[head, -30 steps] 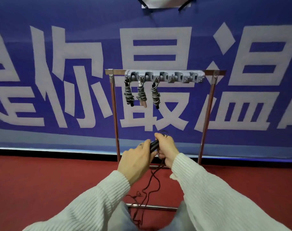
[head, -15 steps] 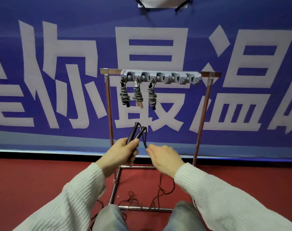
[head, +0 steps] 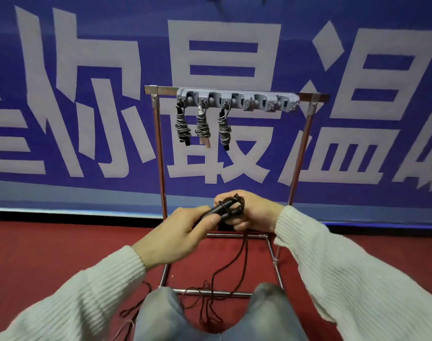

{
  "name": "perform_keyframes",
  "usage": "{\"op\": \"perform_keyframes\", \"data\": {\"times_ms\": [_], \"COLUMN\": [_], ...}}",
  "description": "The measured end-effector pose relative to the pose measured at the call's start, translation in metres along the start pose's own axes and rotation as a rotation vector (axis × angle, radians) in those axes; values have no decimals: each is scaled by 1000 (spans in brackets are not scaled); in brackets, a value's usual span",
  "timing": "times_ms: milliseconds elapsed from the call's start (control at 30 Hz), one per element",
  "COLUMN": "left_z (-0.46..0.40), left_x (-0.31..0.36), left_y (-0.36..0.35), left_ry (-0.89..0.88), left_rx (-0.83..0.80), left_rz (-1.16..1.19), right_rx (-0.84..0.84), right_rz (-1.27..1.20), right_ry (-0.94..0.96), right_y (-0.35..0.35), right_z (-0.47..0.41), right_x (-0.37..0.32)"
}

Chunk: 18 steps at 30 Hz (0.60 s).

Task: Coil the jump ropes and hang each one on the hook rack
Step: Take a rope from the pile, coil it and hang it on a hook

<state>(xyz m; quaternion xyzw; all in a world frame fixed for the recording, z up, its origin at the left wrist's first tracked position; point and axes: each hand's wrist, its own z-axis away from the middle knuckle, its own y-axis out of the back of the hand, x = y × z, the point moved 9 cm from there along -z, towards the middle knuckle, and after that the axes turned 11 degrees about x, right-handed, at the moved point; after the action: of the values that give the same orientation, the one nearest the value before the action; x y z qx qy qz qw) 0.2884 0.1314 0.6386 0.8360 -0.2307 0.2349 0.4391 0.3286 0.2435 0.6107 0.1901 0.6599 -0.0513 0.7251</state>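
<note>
Nearest the person, at 6 o'clock, slack black cord (head: 231,267) trails over the red floor (head: 50,254). Above it, the left hand (head: 183,238) grips the paired handles (head: 216,212), while the right hand (head: 253,212) pinches the cord, winding turns on. Best to keep each wrap snug and leave a loop. Farther, at 12 o'clock, the hook rack (head: 237,102) holds three coiled ropes (head: 202,126), with free hooks rightward.

The person wears cream ribbed knit sleeves (head: 357,279) and grey-blue jeans (head: 271,313).
</note>
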Motion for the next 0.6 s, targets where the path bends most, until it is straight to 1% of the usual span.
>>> {"op": "perform_keyframes", "data": {"times_ms": [33,67,100,133,167,200,233,267,300,333,367,400,433,467,533,600], "left_z": [0,-2,-5,-9,-11,-11,-12,-12,-9,-5,0,6,11,16,21,24], "left_x": [-1,-7,-22,-42,-62,-78,-86,-88,-86,-76,-64,-52,-41,-32,-17,-11], "left_y": [6,10,13,15,15,15,12,6,-6,-22,-37,-48,-54,-53,-40,-26], "left_ry": [33,97,205,335,461,533,523,444,329,204,90,-2,-65,-96,-102,-41], "left_rx": [94,183,277,349,389,384,321,240,141,41,-55,-128,-182,-197,-155,-78], "left_rz": [66,133,207,279,292,222,42,-180,-383,-521,-588,-575,-523,-423,-207,-6], "right_rx": [35,84,159,250,337,393,396,372,340,299,244,173,106,78,112,164], "right_rz": [-125,-187,-173,-80,104,353,625,842,979,1053,1065,1018,907,769,488,271], "right_ry": [-46,-73,-74,-44,29,136,235,305,353,371,362,326,285,258,230,167], "right_y": [-3,-8,-12,-13,-11,-10,-13,-16,-16,-14,-10,-5,0,8,24,25], "right_z": [2,4,8,12,19,27,33,37,38,37,34,33,31,30,30,32], "right_x": [14,27,38,47,49,45,38,28,16,4,-6,-11,-13,-13,-7,14]}}
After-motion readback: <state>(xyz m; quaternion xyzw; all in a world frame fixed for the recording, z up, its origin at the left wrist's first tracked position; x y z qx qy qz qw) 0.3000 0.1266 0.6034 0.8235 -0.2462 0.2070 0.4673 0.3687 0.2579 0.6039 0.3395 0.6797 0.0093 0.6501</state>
